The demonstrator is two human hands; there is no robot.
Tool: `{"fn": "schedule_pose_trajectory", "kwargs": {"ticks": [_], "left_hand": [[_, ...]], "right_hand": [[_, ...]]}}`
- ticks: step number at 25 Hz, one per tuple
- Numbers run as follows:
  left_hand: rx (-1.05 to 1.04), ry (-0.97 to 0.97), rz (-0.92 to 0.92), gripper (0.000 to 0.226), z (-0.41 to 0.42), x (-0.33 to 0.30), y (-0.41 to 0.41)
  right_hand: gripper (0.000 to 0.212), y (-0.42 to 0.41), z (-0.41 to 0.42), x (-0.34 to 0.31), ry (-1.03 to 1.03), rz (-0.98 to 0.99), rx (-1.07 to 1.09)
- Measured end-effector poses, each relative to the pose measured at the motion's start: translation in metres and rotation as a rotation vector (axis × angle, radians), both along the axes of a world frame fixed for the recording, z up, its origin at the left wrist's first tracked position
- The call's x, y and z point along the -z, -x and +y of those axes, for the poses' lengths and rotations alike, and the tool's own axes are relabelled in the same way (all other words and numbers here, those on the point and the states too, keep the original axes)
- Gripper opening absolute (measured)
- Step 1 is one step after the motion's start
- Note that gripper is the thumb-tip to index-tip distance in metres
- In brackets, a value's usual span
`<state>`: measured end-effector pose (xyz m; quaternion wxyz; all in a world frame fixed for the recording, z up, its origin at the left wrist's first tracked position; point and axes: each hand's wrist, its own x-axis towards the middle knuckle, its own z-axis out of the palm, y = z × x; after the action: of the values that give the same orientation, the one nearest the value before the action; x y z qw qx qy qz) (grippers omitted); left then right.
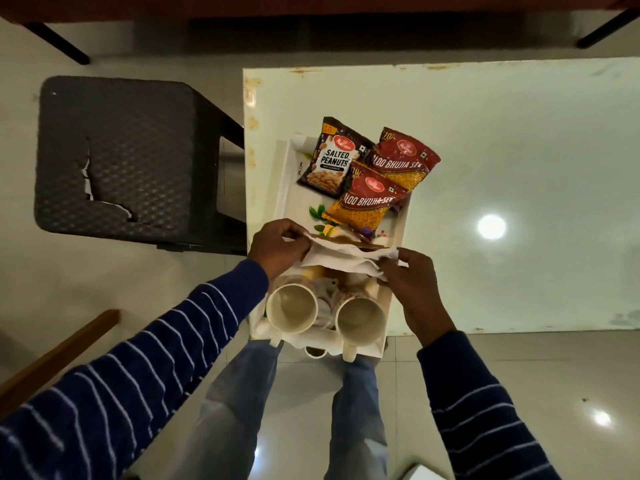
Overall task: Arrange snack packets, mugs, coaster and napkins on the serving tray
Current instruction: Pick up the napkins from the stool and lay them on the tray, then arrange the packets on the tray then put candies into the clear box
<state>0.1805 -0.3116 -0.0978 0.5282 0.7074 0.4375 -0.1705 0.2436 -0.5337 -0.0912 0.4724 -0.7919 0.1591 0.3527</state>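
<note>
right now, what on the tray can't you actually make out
- Coaster: head view, I cannot find it; it may lie under the napkins held by the left hand and right hand.
- Middle of the tray: covered by the napkins.
- Rear red packet: first letter hidden by the front red packet.
- Left mug and right mug: outer sides unseen from above.
</note>
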Motion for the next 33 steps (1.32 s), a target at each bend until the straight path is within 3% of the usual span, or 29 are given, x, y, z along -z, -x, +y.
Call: {"fn": "schedule_pose_trajectory", "kwargs": {"ticks": [2,4,6,10,14,17,19,22,33], "left_hand": [[-0.049,-0.029,-0.016,0.009,-0.001,0.002,0.003],[-0.098,-0.068,-0.06,0.009,0.003,0.002,0.012],[-0.167,-0.123,-0.092,0.016,0.009,0.0,0.029],[-0.481,-0.218,-0.044,0.027,0.019,-0.007,0.092],[-0.824,-0.116,0.081,0.008,-0.037,-0.003,0.168],[-0.848,0.103,0.18,0.012,-0.102,0.013,0.199],[-0.88,0.264,0.191,0.015,-0.135,0.018,0.2],[-0.874,0.425,0.168,0.012,-0.161,0.017,0.18],[-0.681,0.431,-0.083,0.025,-0.15,0.026,0.174]], "right_hand": [[0.024,0.001,-0.005,0.0,0.194,-0.204,-0.142],[0.028,0.002,-0.013,-0.001,0.19,-0.337,-0.249],[0.037,0.0,-0.028,-0.002,0.177,-0.384,-0.299],[0.038,-0.03,-0.053,-0.016,0.203,-0.293,-0.048],[0.027,-0.093,-0.041,-0.038,0.196,-0.47,-0.358],[0.023,-0.147,-0.001,-0.049,0.178,-0.627,-0.655],[0.026,-0.175,0.032,-0.052,0.184,-0.566,-0.82],[0.033,-0.202,0.068,-0.046,0.229,-0.444,-0.901],[0.036,-0.221,0.135,-0.008,0.492,-0.268,-1.278]]}}
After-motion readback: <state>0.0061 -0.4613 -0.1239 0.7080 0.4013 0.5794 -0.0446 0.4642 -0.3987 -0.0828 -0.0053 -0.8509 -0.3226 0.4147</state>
